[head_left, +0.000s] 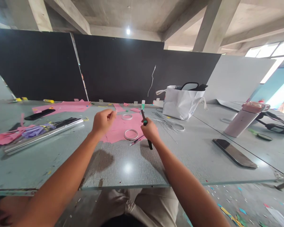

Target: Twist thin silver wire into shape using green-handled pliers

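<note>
Dark slim tool [150,145] gripped in right hand [150,128], held over table [191,151] by pink paper [115,129]. Left hand [103,121] curled, contents hidden, grip cannot be told. Paper apparently rough-cut; two rings [131,139] laid loose on it; remainder not shown.

A: Where's the room?
B: A lane is running between the left forearm [73,168] and right forearm [177,164], over the near tabletop [127,179] to the pink sheet [115,130].
A: Beyond that?
B: Two rings [131,139] are lying in the path, and the right hand [151,130], gripping a dark tool [150,144], is blocking that side.
A: Further right?
B: Loose wires [164,120] are cluttering, the white bag [180,102] is standing behind, but a gap is stretching between right forearm and phone [234,153].
A: Left?
B: Space is running alongside the left forearm, with a foil roll [44,136] lying slantwise beyond.
</note>
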Tool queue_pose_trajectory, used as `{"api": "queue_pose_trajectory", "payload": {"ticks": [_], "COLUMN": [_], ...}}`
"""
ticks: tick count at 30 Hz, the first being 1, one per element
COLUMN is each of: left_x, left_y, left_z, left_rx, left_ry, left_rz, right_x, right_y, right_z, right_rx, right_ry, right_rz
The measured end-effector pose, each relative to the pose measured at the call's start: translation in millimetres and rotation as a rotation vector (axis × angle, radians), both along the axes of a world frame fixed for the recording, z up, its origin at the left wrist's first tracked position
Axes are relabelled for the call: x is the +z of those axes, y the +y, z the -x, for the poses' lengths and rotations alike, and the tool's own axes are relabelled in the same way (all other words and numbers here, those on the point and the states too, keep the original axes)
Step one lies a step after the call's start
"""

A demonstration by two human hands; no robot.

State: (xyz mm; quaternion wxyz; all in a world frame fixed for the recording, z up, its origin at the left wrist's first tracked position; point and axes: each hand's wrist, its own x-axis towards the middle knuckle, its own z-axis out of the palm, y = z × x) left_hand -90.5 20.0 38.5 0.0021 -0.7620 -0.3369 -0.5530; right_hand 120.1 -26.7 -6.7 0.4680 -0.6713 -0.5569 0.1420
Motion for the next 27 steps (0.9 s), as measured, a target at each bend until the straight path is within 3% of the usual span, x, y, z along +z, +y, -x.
{"api": "queue_pose_trajectory", "payload": {"ticks": [2, 5, 7, 9, 11, 13, 16, 19, 27], "left_x": [-4.3, -22.8, -37.6, -48.4, -51.6, -47.4, -35.0, -26.1, -21.6], "left_y": [-13, -25, -25, -19, -8, 4, 18, 22, 19], "left_z": [-9, -27, -38, -43, -39, -29, -11, 0, 3], "left_rx": [-0.162, -0.415, -0.456, -0.396, -0.233, -0.067, 0.060, 0.125, 0.130], "left_ry": [0.157, 0.414, 0.547, 0.615, 0.514, 0.320, 0.204, 0.249, 0.300], "left_rz": [-0.091, -0.070, -0.004, 0.080, 0.088, -0.048, -0.315, -0.419, -0.439], "right_x": [-1.3, -1.1, 0.0, 1.3, 1.9, 1.6, 0.1, -1.0, 0.2], "right_y": [3, 2, 1, -1, -1, -2, -3, -5, -12], "right_z": [-5, -8, -7, -6, -5, -3, 1, 7, 17], "right_rx": [0.066, 0.169, 0.195, 0.219, 0.256, 0.295, 0.323, 0.367, 0.468], "right_ry": [0.214, 0.469, 0.543, 0.577, 0.601, 0.612, 0.574, 0.506, 0.453], "right_rz": [0.033, 0.035, 0.015, 0.013, 0.022, 0.024, 0.038, 0.059, 0.067]}}
